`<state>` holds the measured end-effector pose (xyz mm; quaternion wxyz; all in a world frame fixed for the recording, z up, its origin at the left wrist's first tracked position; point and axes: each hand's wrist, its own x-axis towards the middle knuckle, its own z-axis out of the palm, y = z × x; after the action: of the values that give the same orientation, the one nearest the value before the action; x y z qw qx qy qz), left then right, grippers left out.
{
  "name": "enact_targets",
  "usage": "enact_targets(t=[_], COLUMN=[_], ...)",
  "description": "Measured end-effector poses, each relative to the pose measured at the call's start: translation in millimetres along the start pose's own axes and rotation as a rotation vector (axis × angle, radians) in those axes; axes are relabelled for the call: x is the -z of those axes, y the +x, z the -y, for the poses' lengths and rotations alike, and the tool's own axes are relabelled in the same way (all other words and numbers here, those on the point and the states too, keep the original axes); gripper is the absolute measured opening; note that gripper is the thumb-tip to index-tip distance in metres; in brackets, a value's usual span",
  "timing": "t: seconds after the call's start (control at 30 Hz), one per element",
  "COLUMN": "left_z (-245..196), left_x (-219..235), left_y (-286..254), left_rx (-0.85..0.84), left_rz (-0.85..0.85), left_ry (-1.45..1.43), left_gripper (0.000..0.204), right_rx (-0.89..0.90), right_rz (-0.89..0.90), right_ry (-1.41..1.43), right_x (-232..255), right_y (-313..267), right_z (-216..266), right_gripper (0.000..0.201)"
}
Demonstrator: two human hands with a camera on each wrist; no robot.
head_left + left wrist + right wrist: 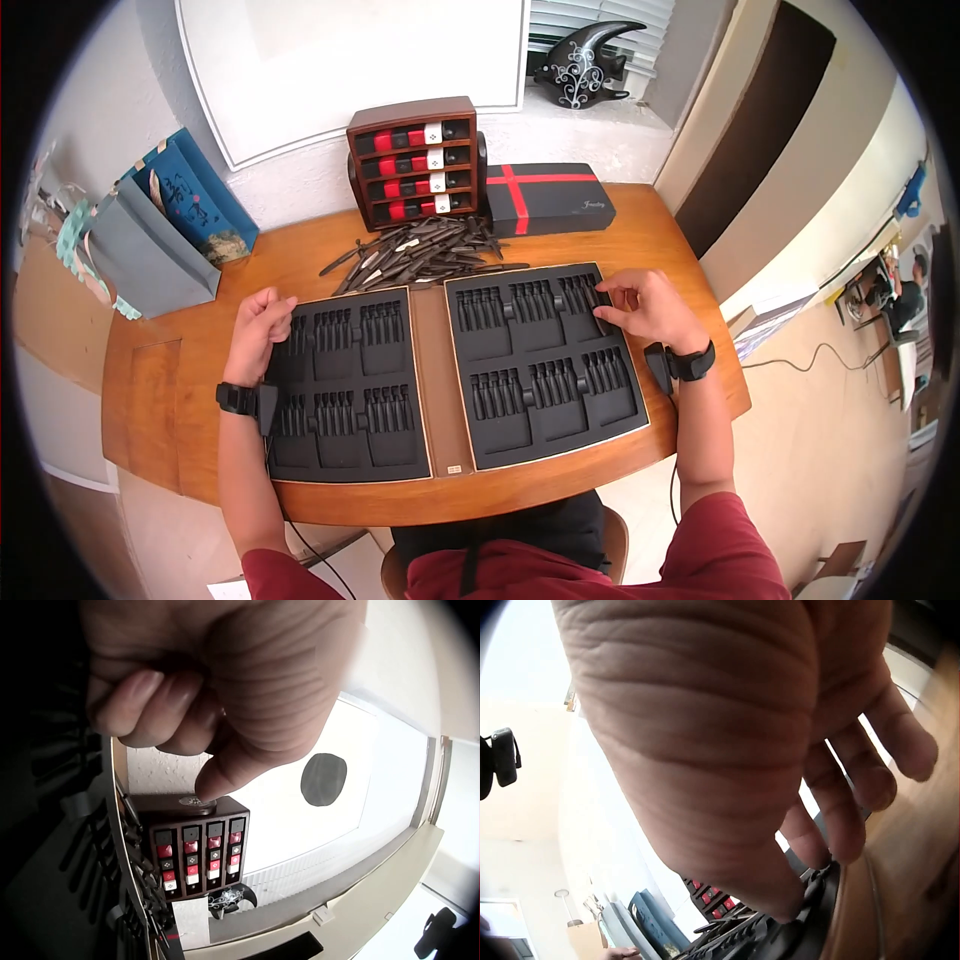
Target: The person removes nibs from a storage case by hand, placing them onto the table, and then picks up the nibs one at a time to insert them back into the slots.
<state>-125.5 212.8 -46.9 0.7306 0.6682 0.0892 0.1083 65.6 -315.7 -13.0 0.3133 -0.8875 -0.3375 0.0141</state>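
A wide flat case lies spread on the table, its black foam left half [340, 372] and right half [540, 340] cut into several compartments. Rows of slim dark sticks [490, 305] sit in the slots. My right hand [650, 308] is over the far right compartment, thumb and forefinger around the end of a slim dark stick [592, 298]; its other fingers [874, 780] are half bent and spread. Over the left half's outer edge my left hand [262, 325] is held with fingers curled toward the palm, nothing visible in it.
Behind the case lies a loose heap of dark sticks [425, 250]. A wooden rack [410, 165] with red, black and white pieces stands behind, beside a black box [552, 198] with red ribbon. Paper bags [170, 240] stand left. Cables run from both wrists.
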Motion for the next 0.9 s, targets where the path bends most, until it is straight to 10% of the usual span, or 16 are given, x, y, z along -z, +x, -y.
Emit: enact_targets(t=[0.6,0.9], left_z=[-53.5,-78.9], left_x=[-41.4,-226.0], left_y=[14.5,7.6], left_rx=[0.245,-0.302], left_rz=[0.09,0.621], left_ry=[0.571,1.195], left_gripper=[0.032,0.018], right_rx=[-0.139,-0.095], right_rz=[-0.003,-0.054], right_ry=[-0.064,-0.063], right_x=[-5.9,-9.5], right_y=[-4.7,-6.9], right_z=[6.0,0.4], right_gripper=[0.023,0.021])
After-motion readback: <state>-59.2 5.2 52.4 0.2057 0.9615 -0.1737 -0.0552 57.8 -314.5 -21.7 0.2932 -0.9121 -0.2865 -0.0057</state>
